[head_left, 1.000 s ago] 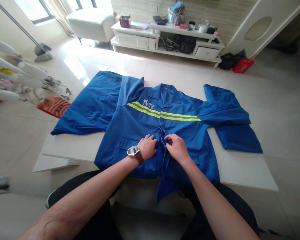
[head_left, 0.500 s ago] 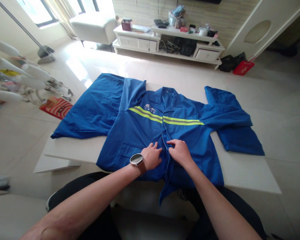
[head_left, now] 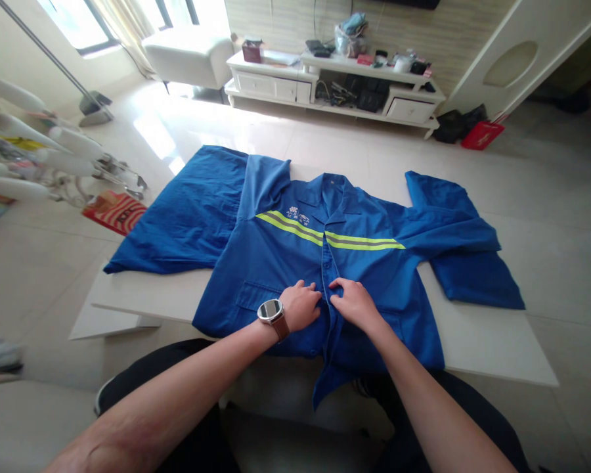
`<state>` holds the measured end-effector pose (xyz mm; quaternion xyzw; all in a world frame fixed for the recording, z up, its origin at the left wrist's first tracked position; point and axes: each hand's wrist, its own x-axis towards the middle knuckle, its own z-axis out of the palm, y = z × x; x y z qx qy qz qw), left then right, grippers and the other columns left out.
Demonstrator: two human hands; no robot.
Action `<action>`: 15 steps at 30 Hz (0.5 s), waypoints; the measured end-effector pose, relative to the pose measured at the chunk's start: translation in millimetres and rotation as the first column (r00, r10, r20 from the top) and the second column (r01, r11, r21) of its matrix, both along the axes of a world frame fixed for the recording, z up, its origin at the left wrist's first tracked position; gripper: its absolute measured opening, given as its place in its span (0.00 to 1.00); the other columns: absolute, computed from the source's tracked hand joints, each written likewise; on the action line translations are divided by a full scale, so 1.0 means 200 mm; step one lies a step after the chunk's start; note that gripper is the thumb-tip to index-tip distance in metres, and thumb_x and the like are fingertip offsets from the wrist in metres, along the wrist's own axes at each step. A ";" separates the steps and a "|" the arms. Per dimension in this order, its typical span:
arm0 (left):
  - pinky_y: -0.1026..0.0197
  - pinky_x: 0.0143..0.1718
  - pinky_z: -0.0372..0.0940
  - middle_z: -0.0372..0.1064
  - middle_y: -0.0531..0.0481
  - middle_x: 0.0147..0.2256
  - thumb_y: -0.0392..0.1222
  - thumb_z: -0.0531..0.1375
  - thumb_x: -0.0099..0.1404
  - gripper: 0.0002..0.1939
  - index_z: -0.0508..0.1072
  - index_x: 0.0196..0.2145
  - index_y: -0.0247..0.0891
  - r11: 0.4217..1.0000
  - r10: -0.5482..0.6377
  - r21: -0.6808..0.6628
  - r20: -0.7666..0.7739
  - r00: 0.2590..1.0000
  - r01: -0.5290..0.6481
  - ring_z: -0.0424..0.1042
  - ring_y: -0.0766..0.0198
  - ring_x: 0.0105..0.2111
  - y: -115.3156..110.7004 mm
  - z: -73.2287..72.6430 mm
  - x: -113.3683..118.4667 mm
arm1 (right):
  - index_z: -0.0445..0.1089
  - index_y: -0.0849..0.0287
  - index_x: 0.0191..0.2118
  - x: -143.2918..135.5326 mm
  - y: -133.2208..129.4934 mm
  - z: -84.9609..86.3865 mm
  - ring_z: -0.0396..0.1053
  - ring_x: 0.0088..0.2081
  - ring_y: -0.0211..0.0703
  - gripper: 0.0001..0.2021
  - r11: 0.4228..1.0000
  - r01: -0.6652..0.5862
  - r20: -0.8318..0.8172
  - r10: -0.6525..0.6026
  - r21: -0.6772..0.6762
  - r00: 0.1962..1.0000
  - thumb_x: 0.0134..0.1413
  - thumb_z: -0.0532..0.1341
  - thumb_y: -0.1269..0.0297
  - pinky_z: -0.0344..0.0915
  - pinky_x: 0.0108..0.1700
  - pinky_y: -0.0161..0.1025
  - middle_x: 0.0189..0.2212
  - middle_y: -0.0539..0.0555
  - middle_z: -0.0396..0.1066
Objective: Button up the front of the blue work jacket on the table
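A blue work jacket (head_left: 276, 263) lies front up, its collar at the far side and a yellow-green and grey stripe (head_left: 364, 241) across the chest. My left hand (head_left: 300, 305), below a wristwatch (head_left: 270, 310), has its fingers curled at the left side of the front opening. Across from it, my right hand (head_left: 352, 301) pinches the edge of the other front panel with thumb and index finger. Some dark buttons show on the strip between the panels, above my hands. My fingers hide the cloth right under them.
The jacket is spread over a white board-like table (head_left: 497, 341), and its lower corner hangs off the near edge. More blue cloth (head_left: 187, 210) lies at the left. A white cabinet (head_left: 276, 85) stands across the room. Thread cones (head_left: 79, 141) on a stand are at the left.
The fingers of my left hand have curled in closer to the opening. My right hand has shifted slightly along the panel edge. The jacket lies nearly the same.
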<state>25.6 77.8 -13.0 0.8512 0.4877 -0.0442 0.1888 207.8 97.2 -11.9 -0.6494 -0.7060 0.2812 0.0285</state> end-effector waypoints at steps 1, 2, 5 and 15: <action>0.51 0.45 0.71 0.73 0.43 0.54 0.46 0.56 0.67 0.13 0.77 0.43 0.40 1.000 0.002 0.000 0.002 1.000 -0.002 0.72 0.48 0.47 0.00 0.00 0.00 | 0.78 0.50 0.45 0.00 0.00 0.00 0.75 0.47 0.50 0.16 1.000 0.000 -0.009 0.000 -0.012 1.000 0.50 0.60 0.66 0.66 0.48 0.39 0.42 0.53 0.79; 0.51 0.45 0.71 0.73 0.43 0.53 0.46 0.56 0.68 0.13 0.77 0.44 0.40 1.000 0.005 -0.001 0.006 1.000 -0.005 0.72 0.48 0.47 0.01 0.00 -0.01 | 0.78 0.50 0.45 0.00 0.01 0.01 0.75 0.48 0.50 0.16 1.000 0.000 -0.011 -0.001 -0.022 1.000 0.49 0.60 0.66 0.66 0.48 0.39 0.42 0.53 0.79; 0.51 0.45 0.71 0.74 0.45 0.53 0.45 0.56 0.68 0.13 0.77 0.45 0.41 1.000 0.016 -0.007 0.016 1.000 -0.016 0.73 0.50 0.46 0.02 0.01 -0.01 | 0.77 0.50 0.44 0.00 0.01 0.02 0.74 0.48 0.51 0.16 0.999 -0.002 0.024 0.004 -0.050 1.000 0.49 0.60 0.65 0.66 0.48 0.40 0.42 0.54 0.79; 0.54 0.42 0.70 0.75 0.46 0.45 0.44 0.57 0.67 0.12 0.77 0.44 0.41 1.000 0.021 -0.012 0.045 0.999 -0.021 0.73 0.51 0.44 0.02 0.01 0.00 | 0.78 0.48 0.43 -0.01 -0.01 0.07 0.75 0.46 0.52 0.16 0.989 -0.063 0.124 0.079 -0.131 0.989 0.47 0.60 0.65 0.66 0.44 0.40 0.42 0.54 0.79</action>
